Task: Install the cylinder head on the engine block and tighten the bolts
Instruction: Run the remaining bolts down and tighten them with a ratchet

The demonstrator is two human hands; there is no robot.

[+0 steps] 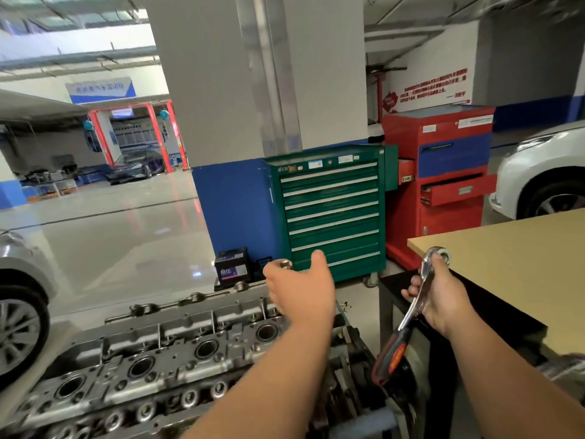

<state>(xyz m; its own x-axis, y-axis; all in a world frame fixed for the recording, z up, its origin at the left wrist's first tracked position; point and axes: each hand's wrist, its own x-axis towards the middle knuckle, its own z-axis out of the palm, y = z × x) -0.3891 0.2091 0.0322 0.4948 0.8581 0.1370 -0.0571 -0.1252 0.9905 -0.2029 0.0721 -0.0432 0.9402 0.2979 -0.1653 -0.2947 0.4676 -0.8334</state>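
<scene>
The grey metal cylinder head (pixel 152 359) lies across the lower left, with a row of round bores along its top. My left hand (pixel 300 289) hovers over its far right end and grips a small silver socket (pixel 286 264) that sticks up above the fingers. My right hand (pixel 440 296) is to the right of the head, beside the table corner. It is closed around the chrome shaft of a ratchet wrench (pixel 414 308), whose round head points up and whose black and red handle hangs down toward the engine stand.
A tan-topped table (pixel 512 267) stands at the right. Behind are a green tool cabinet (pixel 332 210), a red tool cabinet (pixel 443 185), a blue and grey pillar, and a car battery (pixel 231 264) on the floor. A white car (pixel 538 172) is far right, a grey car wheel (pixel 19 327) at left.
</scene>
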